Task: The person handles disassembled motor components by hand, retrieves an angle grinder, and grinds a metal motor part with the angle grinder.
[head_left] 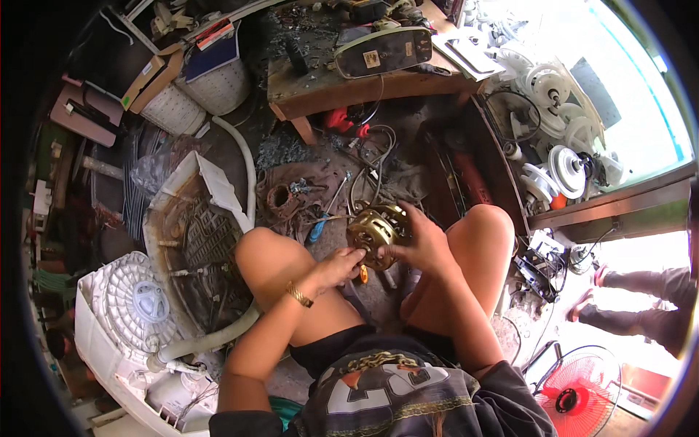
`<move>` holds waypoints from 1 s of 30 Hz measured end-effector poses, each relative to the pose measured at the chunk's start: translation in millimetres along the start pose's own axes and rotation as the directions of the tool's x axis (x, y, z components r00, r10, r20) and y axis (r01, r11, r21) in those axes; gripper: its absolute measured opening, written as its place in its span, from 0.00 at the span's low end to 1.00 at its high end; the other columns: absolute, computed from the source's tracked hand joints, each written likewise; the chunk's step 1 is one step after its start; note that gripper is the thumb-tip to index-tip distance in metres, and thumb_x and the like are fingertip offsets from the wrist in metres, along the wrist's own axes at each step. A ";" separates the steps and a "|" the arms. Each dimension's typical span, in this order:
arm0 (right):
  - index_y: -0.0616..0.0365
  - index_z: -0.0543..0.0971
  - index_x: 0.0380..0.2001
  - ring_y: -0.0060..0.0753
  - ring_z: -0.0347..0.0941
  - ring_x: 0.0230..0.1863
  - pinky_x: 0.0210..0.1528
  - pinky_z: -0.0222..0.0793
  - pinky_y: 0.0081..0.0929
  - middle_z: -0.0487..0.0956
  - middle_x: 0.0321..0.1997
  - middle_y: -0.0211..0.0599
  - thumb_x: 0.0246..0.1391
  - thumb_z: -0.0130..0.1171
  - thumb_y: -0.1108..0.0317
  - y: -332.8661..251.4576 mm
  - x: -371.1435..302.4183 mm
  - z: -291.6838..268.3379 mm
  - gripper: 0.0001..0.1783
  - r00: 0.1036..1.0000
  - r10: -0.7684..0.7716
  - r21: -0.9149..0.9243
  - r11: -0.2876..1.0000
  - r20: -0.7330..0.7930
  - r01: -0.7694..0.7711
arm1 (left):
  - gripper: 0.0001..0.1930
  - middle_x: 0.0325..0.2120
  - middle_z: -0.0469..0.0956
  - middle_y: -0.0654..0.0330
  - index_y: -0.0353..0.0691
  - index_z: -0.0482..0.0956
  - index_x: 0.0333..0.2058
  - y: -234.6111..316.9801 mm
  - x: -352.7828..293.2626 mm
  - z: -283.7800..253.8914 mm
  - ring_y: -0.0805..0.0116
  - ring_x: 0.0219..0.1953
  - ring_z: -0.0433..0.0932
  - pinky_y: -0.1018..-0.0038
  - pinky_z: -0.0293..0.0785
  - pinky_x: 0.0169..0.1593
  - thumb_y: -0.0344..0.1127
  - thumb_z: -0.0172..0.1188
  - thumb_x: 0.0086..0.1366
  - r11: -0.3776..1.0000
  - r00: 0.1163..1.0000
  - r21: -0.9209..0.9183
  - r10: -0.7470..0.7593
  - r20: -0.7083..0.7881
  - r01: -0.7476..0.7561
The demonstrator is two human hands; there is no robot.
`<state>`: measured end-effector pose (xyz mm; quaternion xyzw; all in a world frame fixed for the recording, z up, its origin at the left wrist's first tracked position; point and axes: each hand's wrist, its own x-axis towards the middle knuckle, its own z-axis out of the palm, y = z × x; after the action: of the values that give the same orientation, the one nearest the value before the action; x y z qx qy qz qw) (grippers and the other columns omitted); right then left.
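Note:
Between my knees I hold a gold-coloured round metal motor housing [373, 227] with openings in its face. My right hand [424, 244] is closed round its right side, thumb at the lower edge. My left hand [339, 266] pinches the lower left edge with thumb and fingers; a watch is on that wrist. A blue-handled screwdriver [317, 231] lies on the floor left of the housing. Just below the housing shows an orange handle [364, 274]. Left of these, a dark ring-shaped metal part [279, 197] sits on a brown cloth [306, 180].
A wooden workbench [364, 96] with tools stands ahead. At left are an opened washing machine tub casing [116, 291] and a grey hose [244, 156]. White pulley-like wheels [566, 171] crowd the right shelf. A red fan [582, 393] and another person's legs [633, 320] are at right.

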<state>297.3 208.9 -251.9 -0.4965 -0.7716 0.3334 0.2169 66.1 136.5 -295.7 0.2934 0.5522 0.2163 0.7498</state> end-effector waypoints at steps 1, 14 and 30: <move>0.57 0.66 0.65 0.50 0.75 0.60 0.59 0.71 0.39 0.77 0.59 0.51 0.33 0.80 0.49 -3.9 1.5 3.6 0.56 0.994 0.055 0.122 0.990 0.092 -0.066 | 0.13 0.16 0.61 0.75 0.48 0.70 0.35 5.6 -8.0 -5.6 0.84 0.16 0.55 0.81 0.48 0.19 0.49 0.48 0.75 0.994 0.996 0.095 -0.051 0.068 0.045; 0.62 0.66 0.63 0.30 0.69 0.57 0.60 0.65 0.27 0.74 0.57 0.41 0.69 0.51 0.61 -5.6 -73.8 93.3 0.24 0.831 0.521 0.849 0.515 -0.196 -0.122 | 0.18 0.16 0.59 0.76 0.44 0.72 0.33 52.5 -5.3 -30.8 0.83 0.16 0.54 0.81 0.49 0.18 0.51 0.49 0.75 0.864 0.937 0.502 -0.146 0.317 -0.035; 0.50 0.65 0.68 0.48 0.57 0.69 0.69 0.51 0.52 0.63 0.73 0.42 0.65 0.32 0.32 -34.9 -88.3 40.0 0.41 0.800 0.394 0.877 -0.038 0.453 -0.479 | 0.46 0.63 0.68 0.54 0.42 0.47 0.72 -30.4 -25.4 37.3 0.60 0.60 0.72 0.56 0.72 0.59 0.66 0.50 0.68 0.225 0.573 -0.964 0.813 0.107 -0.138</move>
<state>285.5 106.6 -254.1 -0.4356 -0.1694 0.8154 0.3418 94.3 90.2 -290.5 0.0684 -0.0575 0.6005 0.7946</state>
